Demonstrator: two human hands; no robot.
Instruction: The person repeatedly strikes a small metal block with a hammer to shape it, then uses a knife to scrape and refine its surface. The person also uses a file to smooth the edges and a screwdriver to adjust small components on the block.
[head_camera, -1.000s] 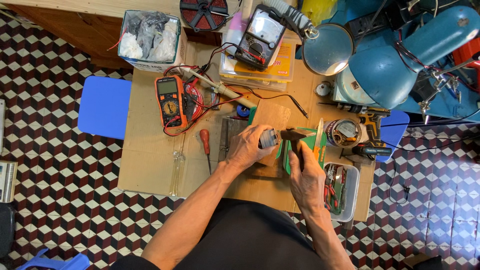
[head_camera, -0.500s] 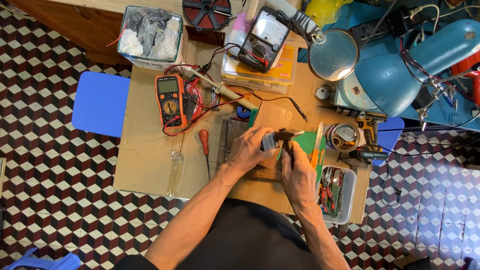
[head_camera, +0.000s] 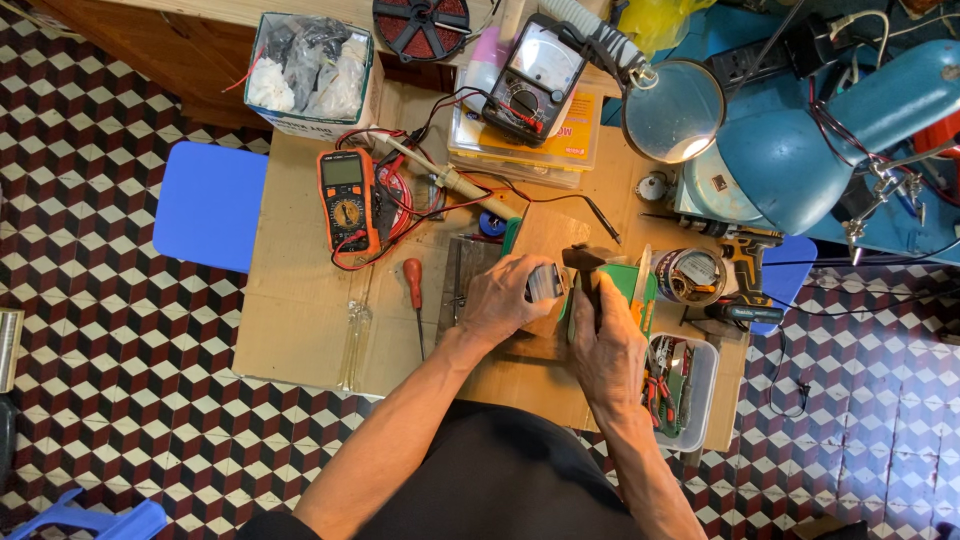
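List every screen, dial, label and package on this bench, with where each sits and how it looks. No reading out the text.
Orange meter: left of the hands, upright, grey rectangular screen, round dial.
Black meter: top centre, tilted, pale needle dial, round knob.
Yellow case: under the black meter, flat, clear, red-printed yellow label.
Cardboard box: top left, open, holds clear bags.
Tape roll: right of the hands, round, printed core.

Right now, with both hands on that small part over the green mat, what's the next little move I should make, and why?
Probably keep the left hand clamped on the small grey part and ease the dark tool in the right hand a little closer to it. The tool's tip sits right beside the part, over the green mat, so a small guided push looks safer than a big one. The exact contact point is hidden.
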